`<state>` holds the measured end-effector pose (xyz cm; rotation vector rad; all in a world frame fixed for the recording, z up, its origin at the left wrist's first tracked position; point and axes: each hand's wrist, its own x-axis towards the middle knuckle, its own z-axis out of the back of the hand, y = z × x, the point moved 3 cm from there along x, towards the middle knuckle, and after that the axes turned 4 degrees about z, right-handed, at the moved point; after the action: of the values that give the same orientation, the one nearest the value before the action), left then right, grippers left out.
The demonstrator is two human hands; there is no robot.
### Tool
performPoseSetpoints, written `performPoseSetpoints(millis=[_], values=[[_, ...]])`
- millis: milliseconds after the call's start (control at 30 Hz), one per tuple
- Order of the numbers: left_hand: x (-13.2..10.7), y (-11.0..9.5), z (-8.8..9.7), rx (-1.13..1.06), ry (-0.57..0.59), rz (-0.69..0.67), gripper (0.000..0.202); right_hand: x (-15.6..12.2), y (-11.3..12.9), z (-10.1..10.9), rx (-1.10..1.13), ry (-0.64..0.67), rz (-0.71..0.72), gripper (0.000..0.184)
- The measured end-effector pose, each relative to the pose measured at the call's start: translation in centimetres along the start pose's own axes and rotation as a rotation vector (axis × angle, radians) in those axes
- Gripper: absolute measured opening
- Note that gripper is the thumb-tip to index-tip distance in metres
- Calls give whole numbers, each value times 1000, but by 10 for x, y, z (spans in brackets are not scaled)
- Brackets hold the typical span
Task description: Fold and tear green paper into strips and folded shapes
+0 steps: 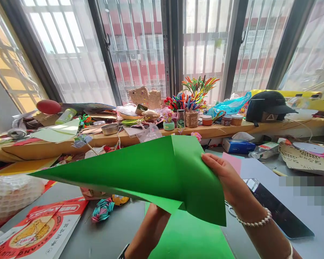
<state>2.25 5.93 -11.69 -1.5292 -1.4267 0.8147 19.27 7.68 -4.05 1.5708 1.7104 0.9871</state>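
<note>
A large sheet of green paper (140, 169), folded or rolled into a pointed shape, is held up above the table. Its sharp tip reaches out to the left, and a flap curves down on the right. My right hand (221, 172) pinches the paper's right edge, thumb on the near face. From below, my left hand (159, 212) reaches behind the paper; its fingers are hidden there. Another green sheet (189, 233) lies flat on the table beneath. Close to my right wrist, scissors handles (230, 209) show in part beside a dark phone or tablet (280, 208).
A red and white paper bag (40, 230) lies at the front left, near a teal and pink paper flower (102, 209). Along the window sill stand colourful pipe cleaners (191, 102), small jars and a black cap (267, 106). A blue tissue box (239, 145) sits at the right.
</note>
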Motion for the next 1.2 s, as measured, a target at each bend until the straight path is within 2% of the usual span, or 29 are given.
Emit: performPoseSetpoints(millis=[67, 133, 267, 367, 467, 600, 700, 833, 1067, 1200], values=[[4, -4, -4, -98, 78, 17, 43, 1, -1, 0, -12, -18, 17, 17], [7, -8, -7, -168, 58, 38, 47, 1, -2, 0, -40, -33, 52, 17], [12, -11, -7, -76, -147, 44, 46, 4, -5, 2, -108, -61, 148, 19], [14, -17, -4, 109, -320, -70, 41, 7, -4, 5, -210, -89, 222, 21], [17, -25, -3, 264, -402, -182, 29, 10, -4, 9, -339, -86, 288, 24], [25, -30, -1, 320, -462, -242, 22, 14, -4, 15, -457, -118, 349, 25], [35, -29, 0, 336, -464, -249, 21, 16, -5, 18, -458, -120, 367, 23], [44, -30, -4, 345, -416, -273, 23, 19, -5, 19, -345, -63, 311, 23], [43, -24, -8, 276, -322, -349, 40, 21, -13, 19, -210, -112, 121, 23], [41, -18, -4, 234, -318, -331, 37, 21, -16, 16, -167, -98, 78, 22]])
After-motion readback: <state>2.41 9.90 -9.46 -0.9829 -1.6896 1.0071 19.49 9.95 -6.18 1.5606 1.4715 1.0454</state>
